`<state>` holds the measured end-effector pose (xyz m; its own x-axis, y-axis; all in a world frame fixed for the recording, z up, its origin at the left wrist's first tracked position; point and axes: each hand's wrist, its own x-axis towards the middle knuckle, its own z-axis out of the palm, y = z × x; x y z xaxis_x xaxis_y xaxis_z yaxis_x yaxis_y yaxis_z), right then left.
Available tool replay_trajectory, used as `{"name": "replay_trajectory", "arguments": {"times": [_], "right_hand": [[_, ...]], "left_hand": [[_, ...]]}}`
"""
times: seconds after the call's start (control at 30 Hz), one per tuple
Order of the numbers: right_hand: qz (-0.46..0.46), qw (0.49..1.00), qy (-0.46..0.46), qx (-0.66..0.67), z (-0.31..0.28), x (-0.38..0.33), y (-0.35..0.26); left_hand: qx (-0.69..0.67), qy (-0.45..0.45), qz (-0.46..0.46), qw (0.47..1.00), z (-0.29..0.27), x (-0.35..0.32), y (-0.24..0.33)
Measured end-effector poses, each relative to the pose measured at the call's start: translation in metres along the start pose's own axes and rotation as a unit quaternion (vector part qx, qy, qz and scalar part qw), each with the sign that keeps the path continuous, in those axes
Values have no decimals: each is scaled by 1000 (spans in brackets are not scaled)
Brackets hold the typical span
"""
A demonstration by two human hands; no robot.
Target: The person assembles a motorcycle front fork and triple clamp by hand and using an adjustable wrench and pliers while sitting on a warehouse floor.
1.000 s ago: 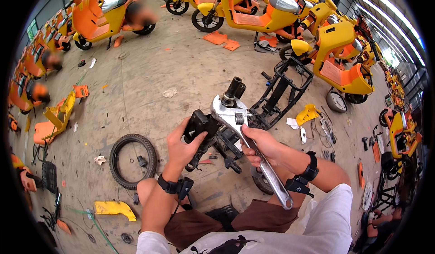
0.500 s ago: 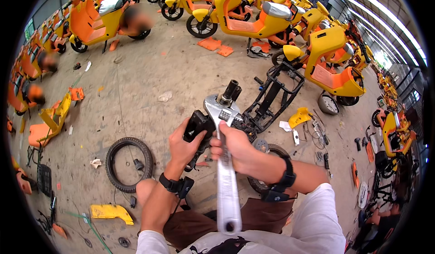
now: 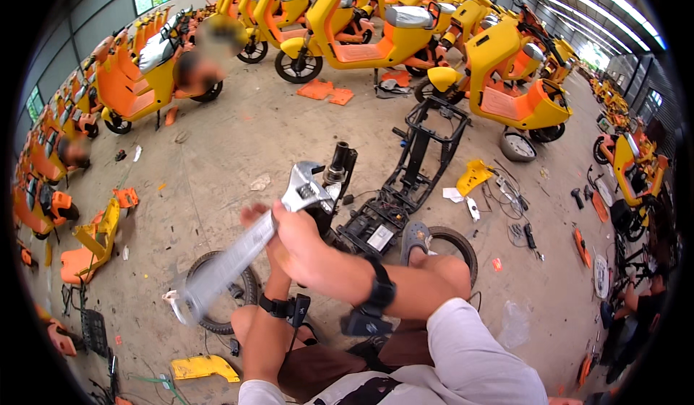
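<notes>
My right hand [image 3: 298, 244] is closed round the handle of a big silver adjustable wrench [image 3: 230, 257], which slants down to the left. The wrench's jaws lie at the silver collar below a black threaded tube [image 3: 338, 161], part of a black metal assembly standing between my legs. Whether the jaws grip the collar, I cannot tell. Behind the wrench and my right hand is my left hand [image 3: 254, 215]; only some blurred fingers show, and what they touch is hidden. Just beyond lies a black scooter frame [image 3: 416, 152] with exposed wiring.
Behind the handle lies a loose tyre [image 3: 249, 289]; a wheel [image 3: 463, 250] is by my right foot. Yellow panels [image 3: 206, 367], [image 3: 474, 177] and cables [image 3: 510, 195] litter the concrete floor. Rows of yellow-orange scooters [image 3: 376, 40] stand beyond, and a person [image 3: 636, 318] is at the far right.
The wrench handle has swung from pointing towards me to pointing left, with my right hand on it. My left hand, earlier on the black assembly, is now mostly covered. The view has shifted.
</notes>
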<state>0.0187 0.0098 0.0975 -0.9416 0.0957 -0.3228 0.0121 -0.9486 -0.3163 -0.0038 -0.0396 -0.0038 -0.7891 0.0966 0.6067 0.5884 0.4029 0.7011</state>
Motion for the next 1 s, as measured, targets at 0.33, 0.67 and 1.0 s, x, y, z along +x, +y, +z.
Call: {"name": "replay_trajectory", "arguments": {"times": [0.33, 0.67, 1.0], "right_hand": [[197, 950, 53, -236, -58, -96, -83], [233, 875, 76, -417, -76, -70, -160], [276, 852, 39, -443, -84, -40, -181]], "left_hand": [[-201, -60, -122, 970, 11, -1, -2], [-151, -67, -79, 983, 8, 3, 1], [-134, -67, -75, 986, 11, 3, -2]]}}
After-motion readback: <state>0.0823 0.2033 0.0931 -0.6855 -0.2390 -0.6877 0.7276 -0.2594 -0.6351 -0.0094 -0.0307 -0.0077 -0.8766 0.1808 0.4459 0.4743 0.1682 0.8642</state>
